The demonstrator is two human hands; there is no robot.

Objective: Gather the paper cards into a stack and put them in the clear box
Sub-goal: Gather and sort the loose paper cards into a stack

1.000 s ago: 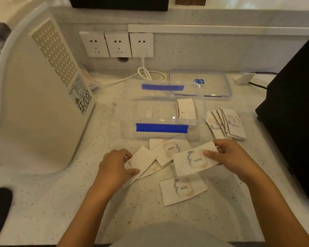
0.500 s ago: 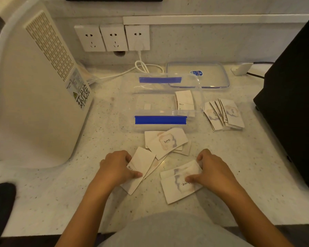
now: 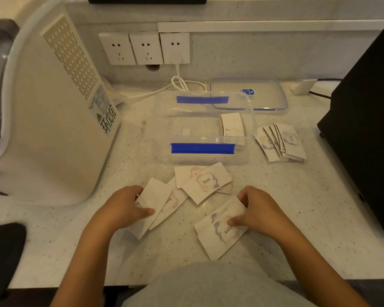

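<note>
**Both hands on cards, box open behind**

Left hand (image 3: 122,209) pinches a blank-side card (image 3: 152,202) against the counter (image 3: 53,229), thumb on top, fingers curled at the card's far edge. Right hand (image 3: 256,210) grips a pair of overlapped cards (image 3: 217,233), thumb pressing near the "love." print, fingers hooked over the far corner; whether it is two cards or more can't be told from this angle.

Loose pile (image 3: 203,181) sits between the hands and the box, topmost card face up, tilted, overlapping others. One more card lies partly under the left-hand card.

Clear box (image 3: 164,120) stands open mid-counter, blue clips on near and far sides, a few cards (image 3: 231,125) standing against its right end. Fanned stack (image 3: 282,142) lies just right of the box, outside it. Lid (image 3: 248,96) lies flat behind the box at right.

White appliance (image 3: 49,120) at left, sockets (image 3: 144,48) on the wall, black block (image 3: 368,120) at right.
</note>
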